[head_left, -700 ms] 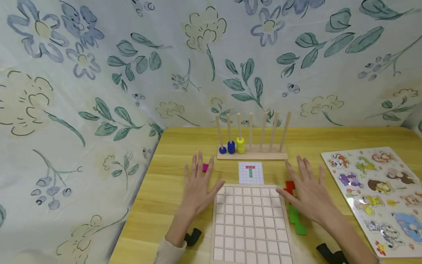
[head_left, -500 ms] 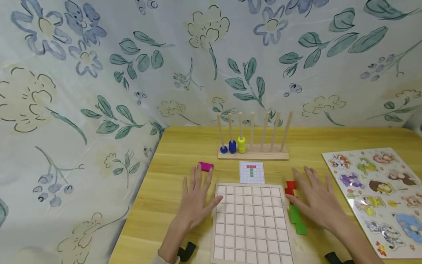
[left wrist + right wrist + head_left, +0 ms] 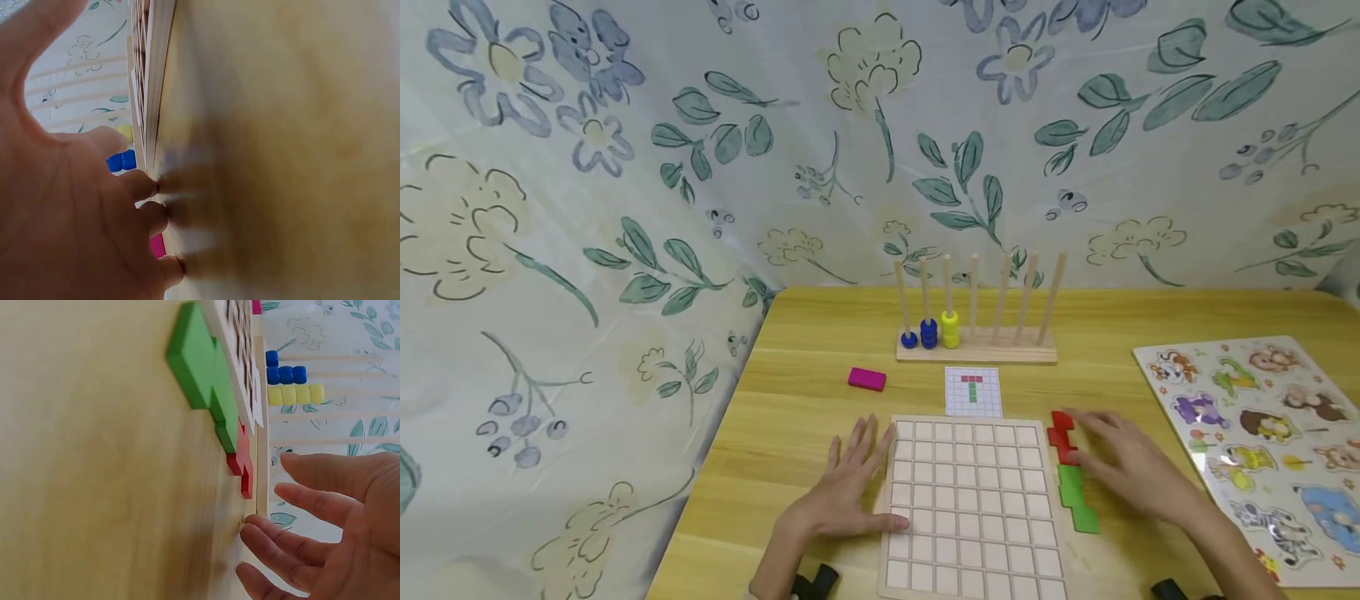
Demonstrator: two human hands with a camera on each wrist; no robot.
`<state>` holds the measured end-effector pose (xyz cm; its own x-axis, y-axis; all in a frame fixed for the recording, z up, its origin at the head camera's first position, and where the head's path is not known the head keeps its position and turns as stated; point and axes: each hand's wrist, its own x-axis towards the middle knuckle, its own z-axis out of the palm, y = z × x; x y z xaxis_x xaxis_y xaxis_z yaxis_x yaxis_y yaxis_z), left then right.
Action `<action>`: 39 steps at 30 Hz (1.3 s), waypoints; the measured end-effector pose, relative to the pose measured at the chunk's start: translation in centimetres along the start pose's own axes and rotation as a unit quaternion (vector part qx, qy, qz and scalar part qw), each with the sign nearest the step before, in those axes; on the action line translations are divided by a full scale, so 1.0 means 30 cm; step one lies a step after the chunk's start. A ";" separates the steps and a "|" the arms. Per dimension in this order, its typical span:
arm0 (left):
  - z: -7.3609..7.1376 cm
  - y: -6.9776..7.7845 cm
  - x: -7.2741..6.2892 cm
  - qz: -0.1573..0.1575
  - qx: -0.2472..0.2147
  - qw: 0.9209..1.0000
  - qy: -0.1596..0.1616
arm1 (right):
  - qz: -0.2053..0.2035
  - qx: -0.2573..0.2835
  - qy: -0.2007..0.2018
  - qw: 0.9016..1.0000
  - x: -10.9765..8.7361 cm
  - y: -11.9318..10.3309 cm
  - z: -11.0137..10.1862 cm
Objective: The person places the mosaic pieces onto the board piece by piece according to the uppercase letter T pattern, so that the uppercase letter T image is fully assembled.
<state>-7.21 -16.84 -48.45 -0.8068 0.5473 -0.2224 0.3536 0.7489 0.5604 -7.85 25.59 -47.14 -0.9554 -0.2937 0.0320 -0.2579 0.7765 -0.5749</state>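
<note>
Lower right: right hand (image 3: 1131, 468) fingers relaxed, empty, beside red blocks (image 3: 1062, 438). Left hand (image 3: 842, 493) spread at board's (image 3: 970, 505) left edge. Blocks look light, rigid; pinch opposite sides.

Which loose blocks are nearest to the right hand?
The red blocks, right beside the fingers of the right hand; the green blocks lie closer to the person, the magenta block far left.

On the table (image 3: 775, 400), near, the board (image 3: 970, 504); just beyond, the card (image 3: 973, 408), then the rack (image 3: 1000, 352), with beads (image 3: 928, 333) at its left end. Left of the card, a block (image 3: 867, 379). Left of the board, the left hand (image 3: 842, 496); to the right, tiles (image 3: 1072, 485), the right hand (image 3: 1131, 471), the puzzle (image 3: 1255, 458).
</note>
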 end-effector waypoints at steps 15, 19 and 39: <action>-0.020 -0.007 0.021 0.006 0.024 0.999 -0.038 | 0.064 0.137 -0.048 0.987 0.077 0.065 -0.012; -0.015 -0.011 0.026 0.006 0.026 0.999 -0.041 | 0.076 0.137 -0.046 0.987 0.085 0.069 -0.005; -0.016 -0.026 0.025 0.027 0.005 0.999 -0.037 | 0.121 0.139 -0.019 0.983 0.117 0.070 0.008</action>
<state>-8.32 -17.19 -48.67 -0.7488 0.6134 -0.2510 0.4013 0.7210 0.5649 -11.70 26.05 -48.43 -0.9766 -0.1433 -0.1601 0.0305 0.6450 -0.7636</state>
